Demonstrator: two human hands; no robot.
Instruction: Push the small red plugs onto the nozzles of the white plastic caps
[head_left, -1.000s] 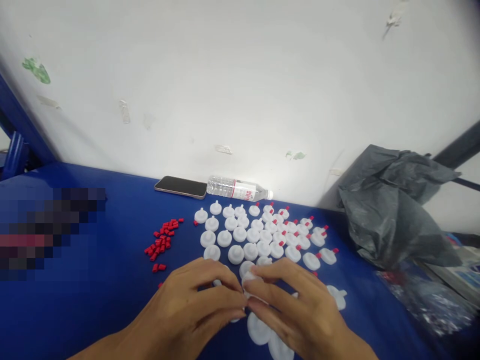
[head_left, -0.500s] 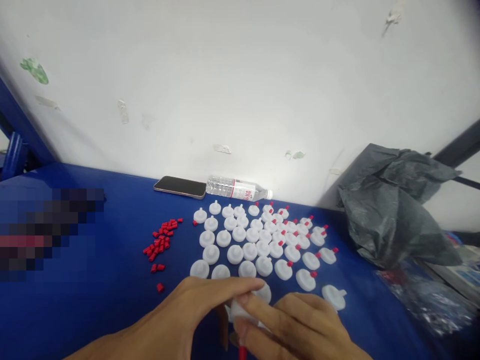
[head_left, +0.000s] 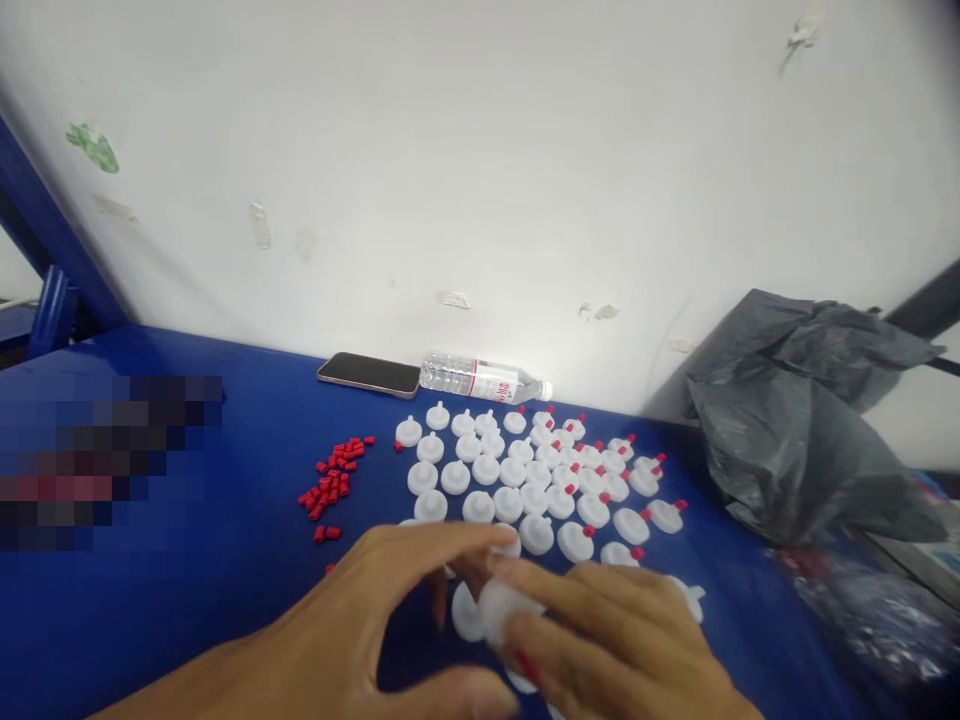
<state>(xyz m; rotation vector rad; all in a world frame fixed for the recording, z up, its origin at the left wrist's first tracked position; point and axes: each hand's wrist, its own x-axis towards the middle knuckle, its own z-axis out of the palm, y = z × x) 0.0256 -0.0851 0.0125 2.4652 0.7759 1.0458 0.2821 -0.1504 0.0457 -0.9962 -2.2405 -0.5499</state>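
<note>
Near the bottom centre, my right hand [head_left: 630, 640] is closed on a white round nozzle cap [head_left: 504, 610], with a blurred bit of red [head_left: 527, 664] under its fingers. My left hand [head_left: 375, 600] arches beside it, thumb and fingers spread apart with nothing between them; its index fingertip lies close to the right hand's fingers. Beyond both hands stand several rows of white nozzle caps [head_left: 478, 507]. Those on the right bear small red caps [head_left: 589, 530] on their nozzles, while those on the left have bare nozzles. A pile of loose red caps [head_left: 330, 485] lies left of the rows.
At the wall [head_left: 480, 180], a phone [head_left: 369, 373] and a water bottle [head_left: 484, 378] lie on the blue table [head_left: 247, 440]. A grey plastic bag [head_left: 795, 420] and clear plastic wrapping [head_left: 877, 620] are at the right. A blurred-out patch [head_left: 90, 460] covers the left side.
My left thumb has come into sight, spread away from the fingers. My right hand has turned slightly with the white nozzle cap. The view has shifted a little to the left.
</note>
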